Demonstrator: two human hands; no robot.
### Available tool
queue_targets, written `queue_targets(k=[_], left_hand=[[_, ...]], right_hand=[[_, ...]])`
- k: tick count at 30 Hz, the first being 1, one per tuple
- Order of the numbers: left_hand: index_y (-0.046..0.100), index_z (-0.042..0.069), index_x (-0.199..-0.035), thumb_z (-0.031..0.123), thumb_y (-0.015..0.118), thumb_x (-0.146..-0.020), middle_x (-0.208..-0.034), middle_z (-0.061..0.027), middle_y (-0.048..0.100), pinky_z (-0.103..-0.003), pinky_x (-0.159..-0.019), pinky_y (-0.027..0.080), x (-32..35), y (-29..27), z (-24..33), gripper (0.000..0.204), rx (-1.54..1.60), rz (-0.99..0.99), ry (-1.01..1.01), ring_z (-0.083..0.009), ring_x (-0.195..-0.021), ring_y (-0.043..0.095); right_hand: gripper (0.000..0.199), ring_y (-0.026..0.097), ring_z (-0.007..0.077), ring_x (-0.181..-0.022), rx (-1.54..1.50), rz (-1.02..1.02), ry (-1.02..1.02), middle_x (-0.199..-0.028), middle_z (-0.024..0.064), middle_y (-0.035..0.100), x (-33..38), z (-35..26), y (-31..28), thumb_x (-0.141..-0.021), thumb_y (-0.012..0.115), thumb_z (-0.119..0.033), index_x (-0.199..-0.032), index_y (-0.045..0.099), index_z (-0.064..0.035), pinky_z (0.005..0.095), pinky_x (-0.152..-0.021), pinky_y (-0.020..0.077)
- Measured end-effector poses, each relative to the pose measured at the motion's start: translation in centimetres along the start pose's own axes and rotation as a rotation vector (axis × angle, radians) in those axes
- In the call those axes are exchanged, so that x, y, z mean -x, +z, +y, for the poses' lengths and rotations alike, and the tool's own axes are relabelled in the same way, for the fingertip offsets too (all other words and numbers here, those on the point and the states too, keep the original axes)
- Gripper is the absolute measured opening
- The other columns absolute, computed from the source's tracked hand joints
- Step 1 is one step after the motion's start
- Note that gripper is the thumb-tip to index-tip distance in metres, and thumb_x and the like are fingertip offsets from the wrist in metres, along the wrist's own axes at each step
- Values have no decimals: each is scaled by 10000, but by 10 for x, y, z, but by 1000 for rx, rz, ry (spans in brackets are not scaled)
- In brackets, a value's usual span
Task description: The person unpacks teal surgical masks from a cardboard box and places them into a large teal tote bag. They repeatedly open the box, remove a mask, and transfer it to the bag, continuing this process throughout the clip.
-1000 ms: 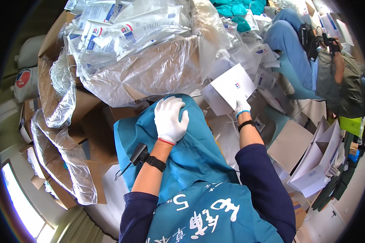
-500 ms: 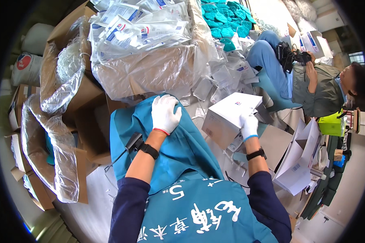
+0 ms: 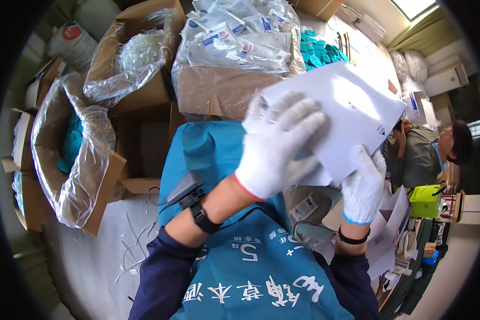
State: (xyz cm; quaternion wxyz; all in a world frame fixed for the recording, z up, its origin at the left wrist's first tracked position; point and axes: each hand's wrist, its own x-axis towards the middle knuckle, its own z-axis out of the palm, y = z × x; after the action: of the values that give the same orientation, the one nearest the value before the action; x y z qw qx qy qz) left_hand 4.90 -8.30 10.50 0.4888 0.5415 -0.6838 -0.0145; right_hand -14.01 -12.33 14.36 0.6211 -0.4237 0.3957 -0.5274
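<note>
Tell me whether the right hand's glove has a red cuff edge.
No: the right hand wears a white glove edged in blue, while the left hand has the red-edged one.

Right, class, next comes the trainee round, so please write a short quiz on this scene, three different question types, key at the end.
1. Multiple choice: what colour is the cuff edge of the white glove on the left hand?
A) blue
B) red
C) green

2. True or false: the right hand is at an edge of the white box.

3. Fill in: the open carton at the left, with teal material inside, is lined with clear ____.

Key: 1 B; 2 true; 3 plastic.
</note>
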Motion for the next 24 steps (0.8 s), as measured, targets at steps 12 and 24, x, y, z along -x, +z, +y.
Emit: queue_targets(k=[12,24], left_hand=[[662,-37,-1019,231,528,-1041,-933,-30,657,-247,-752,474,160,-146,-55,301,476,683,-649,-79,-838,580],[665,-62,-1133,247,576,-1016,-1006,-68,696,-238,-798,507,130,-162,-33,343,724,703,-674,-116,-866,640]], right_hand=[[321,585,99,-1051,249,-908,492,-1114,78,659,104,43,61,-945,671,-107,-1207,567,46,265,-944,465],[381,663,257,-1050,838,-577,-803,-1165,181,676,-6,65,54,-852,746,-179,-1169,624,-7,357,-907,509]])
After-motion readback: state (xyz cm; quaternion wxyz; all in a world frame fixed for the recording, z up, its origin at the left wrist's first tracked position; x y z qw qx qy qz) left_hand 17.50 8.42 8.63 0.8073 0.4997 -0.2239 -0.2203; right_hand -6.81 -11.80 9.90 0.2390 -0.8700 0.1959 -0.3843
